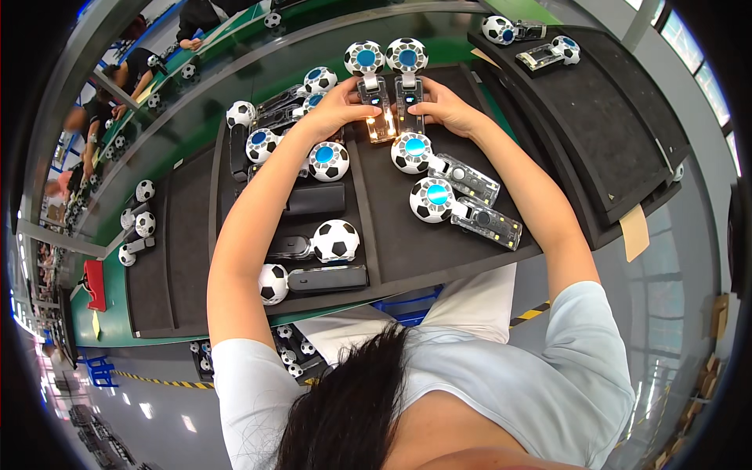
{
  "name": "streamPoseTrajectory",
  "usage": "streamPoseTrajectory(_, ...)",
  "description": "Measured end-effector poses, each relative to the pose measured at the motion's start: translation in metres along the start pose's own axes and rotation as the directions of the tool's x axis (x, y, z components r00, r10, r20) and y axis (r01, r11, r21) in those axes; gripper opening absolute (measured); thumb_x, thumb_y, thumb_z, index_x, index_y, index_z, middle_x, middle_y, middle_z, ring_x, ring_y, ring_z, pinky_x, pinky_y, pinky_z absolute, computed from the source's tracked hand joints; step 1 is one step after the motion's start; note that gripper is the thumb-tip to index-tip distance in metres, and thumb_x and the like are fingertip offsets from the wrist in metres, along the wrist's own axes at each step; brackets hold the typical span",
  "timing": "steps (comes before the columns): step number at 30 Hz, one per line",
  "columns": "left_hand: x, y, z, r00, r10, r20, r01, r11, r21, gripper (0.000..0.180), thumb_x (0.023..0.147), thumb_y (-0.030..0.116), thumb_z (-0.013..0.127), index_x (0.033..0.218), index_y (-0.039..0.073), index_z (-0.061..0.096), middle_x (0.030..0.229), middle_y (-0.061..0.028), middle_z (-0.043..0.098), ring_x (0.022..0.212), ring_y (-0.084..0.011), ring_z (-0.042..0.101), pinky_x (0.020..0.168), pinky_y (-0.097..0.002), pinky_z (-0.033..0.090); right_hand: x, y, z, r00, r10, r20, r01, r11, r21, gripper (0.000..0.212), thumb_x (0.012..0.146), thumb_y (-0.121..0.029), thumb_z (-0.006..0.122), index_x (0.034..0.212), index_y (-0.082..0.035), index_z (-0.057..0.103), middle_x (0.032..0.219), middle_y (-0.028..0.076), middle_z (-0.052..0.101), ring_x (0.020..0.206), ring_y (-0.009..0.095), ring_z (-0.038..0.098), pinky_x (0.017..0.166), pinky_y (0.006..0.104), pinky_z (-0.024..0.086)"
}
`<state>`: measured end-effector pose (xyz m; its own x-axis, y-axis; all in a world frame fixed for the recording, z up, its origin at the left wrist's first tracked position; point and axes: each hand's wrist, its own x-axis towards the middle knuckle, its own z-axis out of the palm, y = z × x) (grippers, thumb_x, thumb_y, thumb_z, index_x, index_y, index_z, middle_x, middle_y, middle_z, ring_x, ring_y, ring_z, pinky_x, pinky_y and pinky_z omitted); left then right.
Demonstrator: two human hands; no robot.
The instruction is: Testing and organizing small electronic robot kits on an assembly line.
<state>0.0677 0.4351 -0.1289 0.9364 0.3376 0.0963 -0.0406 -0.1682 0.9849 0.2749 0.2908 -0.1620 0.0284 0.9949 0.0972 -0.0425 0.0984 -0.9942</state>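
Two small fans with football-patterned heads and clear handles lie side by side on the black tray (392, 243). My left hand (338, 108) grips the handle of the left fan (370, 78), whose handle glows orange at its near end. My right hand (450, 110) grips the handle of the right fan (407, 74). Both fan heads show blue centres and point away from me. Two more fans with blue centres (439, 197) lie just nearer on the right half of the tray.
The tray's left half holds several more football fans (329, 160) and dark handles, some face down (335, 240). Another black tray (595, 117) at right carries two fans at its far end. Other people work along the green conveyor (235, 70) at far left.
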Motion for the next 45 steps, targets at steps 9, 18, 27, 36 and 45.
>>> streamPoseTrajectory(9,0.0014,-0.0051,0.0001,0.999,0.040,-0.035,-0.039,0.999,0.031,0.063,0.078,0.004,0.071,0.133,0.000,0.040,0.122,-0.0113,0.057,0.110,-0.0182,0.057,0.099,-0.0325,0.044,-0.0016,0.0020,0.0047,0.998,-0.050,-0.043,0.052,0.998,0.041,0.064,0.080,-0.011,0.069,0.136,-0.004,0.037,0.109,0.012,0.061,0.099,0.016,0.060,0.078,0.0290,0.053)
streamPoseTrajectory(18,0.0025,-0.0051,-0.0003,0.999,0.043,-0.025,-0.042,0.999,0.026,0.063,0.077,0.004,0.072,0.132,0.000,0.041,0.120,-0.0103,0.059,0.110,-0.0172,0.057,0.098,-0.0323,0.044,-0.0010,0.0007,0.0037,0.999,-0.034,-0.041,0.035,0.999,0.010,0.066,0.082,-0.009,0.066,0.139,-0.004,0.033,0.114,0.011,0.060,0.101,0.017,0.061,0.080,0.0311,0.053)
streamPoseTrajectory(27,0.0022,-0.0070,-0.0016,0.999,0.038,-0.036,-0.037,0.999,0.024,0.065,0.075,0.005,0.074,0.132,0.000,0.042,0.119,-0.0094,0.059,0.109,-0.0166,0.058,0.097,-0.0321,0.045,0.0003,0.0031,0.0034,0.998,-0.046,-0.034,0.047,0.998,0.043,0.058,0.080,-0.010,0.068,0.132,-0.005,0.042,0.107,0.010,0.063,0.095,0.014,0.062,0.075,0.0280,0.052)
streamPoseTrajectory(36,0.0032,-0.0047,0.0003,0.999,0.002,-0.034,-0.001,0.999,0.039,0.067,0.076,0.004,0.073,0.134,0.000,0.040,0.120,-0.0110,0.059,0.107,-0.0170,0.058,0.096,-0.0322,0.046,-0.0003,0.0048,0.0014,0.997,-0.063,-0.043,0.063,0.998,0.000,0.062,0.081,-0.013,0.069,0.134,-0.004,0.039,0.106,0.010,0.063,0.095,0.014,0.062,0.075,0.0274,0.052)
streamPoseTrajectory(45,0.0018,-0.0045,-0.0001,0.999,0.021,-0.046,-0.018,0.998,0.052,0.067,0.076,0.004,0.073,0.134,-0.001,0.040,0.121,-0.0124,0.059,0.107,-0.0181,0.059,0.096,-0.0327,0.046,0.0007,0.0032,0.0039,0.997,-0.068,-0.045,0.069,0.997,0.024,0.066,0.079,-0.012,0.070,0.135,-0.002,0.036,0.101,0.010,0.064,0.088,0.014,0.063,0.071,0.0268,0.053)
